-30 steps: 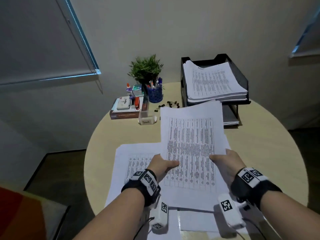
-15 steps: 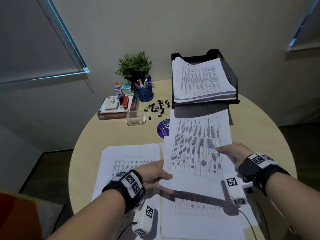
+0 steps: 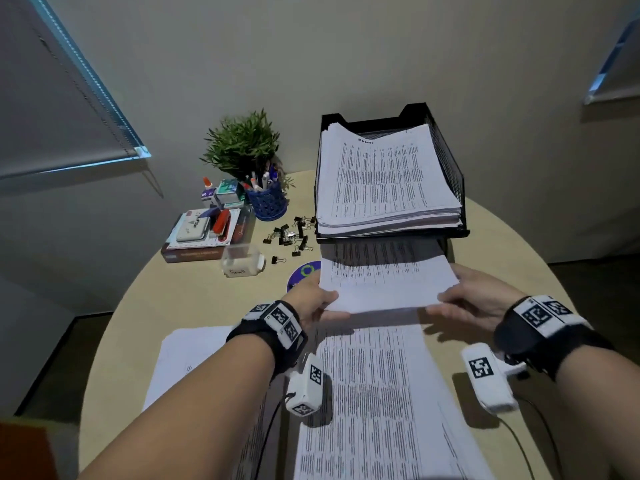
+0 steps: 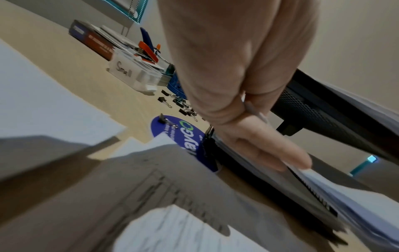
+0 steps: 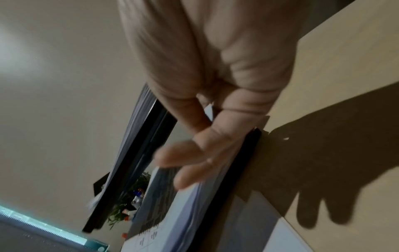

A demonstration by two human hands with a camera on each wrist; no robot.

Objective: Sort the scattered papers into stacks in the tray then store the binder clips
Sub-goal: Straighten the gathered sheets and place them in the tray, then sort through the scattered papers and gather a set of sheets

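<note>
A printed sheet (image 3: 384, 275) is held level at both near corners, its far end under the upper shelf of the black two-tier mesh tray (image 3: 446, 161). My left hand (image 3: 311, 299) pinches the near-left corner; in the left wrist view the left hand (image 4: 248, 119) has thumb on top and fingers beneath the sheet (image 4: 323, 184). My right hand (image 3: 467, 299) pinches the near-right corner; the right wrist view shows the right hand (image 5: 205, 136). A thick paper stack (image 3: 381, 181) fills the upper shelf. Several black binder clips (image 3: 291, 235) lie left of the tray.
Loose printed papers (image 3: 374, 393) and another pile (image 3: 187, 358) cover the near table. A clear box labelled "Small" (image 3: 242, 261), a book with a stapler (image 3: 204, 237), a blue pen cup (image 3: 266, 202), a plant (image 3: 242, 143) and a round blue sticker (image 3: 301, 271) sit at the back left.
Both hands have carried the sheet forward from near my body and lowered it flat; its far end now lies under the tray's upper shelf. The left hand regripped the corner.
</note>
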